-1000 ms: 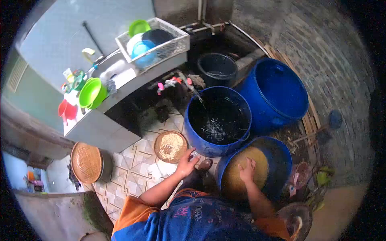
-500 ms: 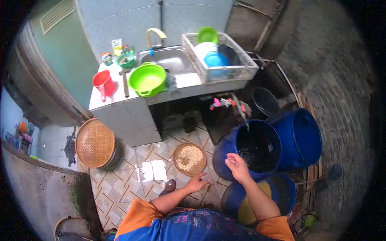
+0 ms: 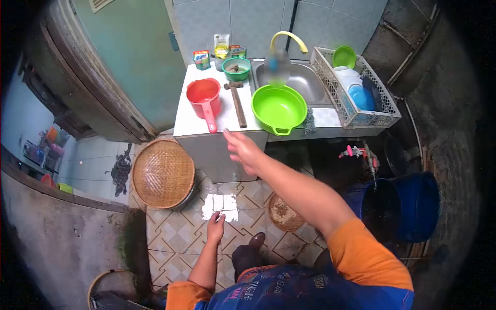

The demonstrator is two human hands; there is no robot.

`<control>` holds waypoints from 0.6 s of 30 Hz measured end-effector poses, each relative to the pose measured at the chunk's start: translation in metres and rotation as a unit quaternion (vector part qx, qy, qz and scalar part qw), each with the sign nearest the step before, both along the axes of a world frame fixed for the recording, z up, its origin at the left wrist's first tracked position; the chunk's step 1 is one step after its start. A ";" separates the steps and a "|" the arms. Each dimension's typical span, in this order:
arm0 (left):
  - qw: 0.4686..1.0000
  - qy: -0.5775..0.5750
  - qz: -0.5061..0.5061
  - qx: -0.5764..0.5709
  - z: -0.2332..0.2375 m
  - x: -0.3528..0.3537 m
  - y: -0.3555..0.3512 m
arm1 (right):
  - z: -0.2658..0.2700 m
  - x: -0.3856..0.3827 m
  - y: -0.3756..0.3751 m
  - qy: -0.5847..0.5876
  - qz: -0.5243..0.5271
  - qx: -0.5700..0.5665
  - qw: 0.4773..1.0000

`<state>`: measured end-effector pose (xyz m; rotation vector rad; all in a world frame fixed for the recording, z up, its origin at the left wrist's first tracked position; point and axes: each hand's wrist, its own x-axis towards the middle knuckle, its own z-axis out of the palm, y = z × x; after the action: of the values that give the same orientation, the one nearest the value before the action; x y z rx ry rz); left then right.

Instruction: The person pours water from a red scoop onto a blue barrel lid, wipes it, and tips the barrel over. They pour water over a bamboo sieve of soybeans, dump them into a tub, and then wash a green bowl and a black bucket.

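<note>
My right hand reaches across to the counter's front edge, fingers stretched out and holding nothing. Just beyond its fingertips is the handle of a red plastic dipper, a small gap away. A hammer with a wooden handle lies beside the dipper, and a bright green basin stands to the right of it. My left hand hangs low over the tiled floor, its fingers apart with nothing seen in them. My right forearm partly covers a round woven tray of pale grains on the floor.
A woven basket lid tops a container left of the counter. A steel sink and a dish crate are at the back. Blue barrels stand right, under a running tap. A green bowl and packets sit behind the dipper.
My view has turned left and come closer to the counter. My right hand has moved from beside the water barrel to near the dipper's handle. My left hand has moved away from the woven tray.
</note>
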<state>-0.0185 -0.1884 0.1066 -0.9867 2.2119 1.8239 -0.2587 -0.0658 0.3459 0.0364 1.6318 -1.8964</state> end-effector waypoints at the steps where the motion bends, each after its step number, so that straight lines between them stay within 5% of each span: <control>1: 1.000 0.006 0.009 -0.002 -0.016 0.007 -0.009 | -0.002 -0.017 -0.021 -0.006 -0.016 0.004 1.000; 10: 0.990 -0.096 -0.006 0.102 -0.036 0.072 0.040 | -0.029 -0.050 -0.095 -0.025 0.032 -0.204 0.978; 13: 0.986 -0.101 -0.049 0.125 -0.053 0.086 0.058 | -0.016 0.023 -0.034 -0.037 0.054 -0.273 0.960; 15: 0.978 -0.152 -0.073 0.121 -0.054 0.087 0.066 | -0.044 0.071 0.028 0.088 0.104 -0.291 0.947; 18: 0.969 -0.183 -0.128 0.107 -0.066 0.090 0.075 | -0.047 0.163 0.155 0.003 0.062 -0.206 0.977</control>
<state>0.0713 -0.1139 0.0404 -0.8665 1.7890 1.5766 -0.0957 0.0897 0.2987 -0.2368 1.1863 -2.0973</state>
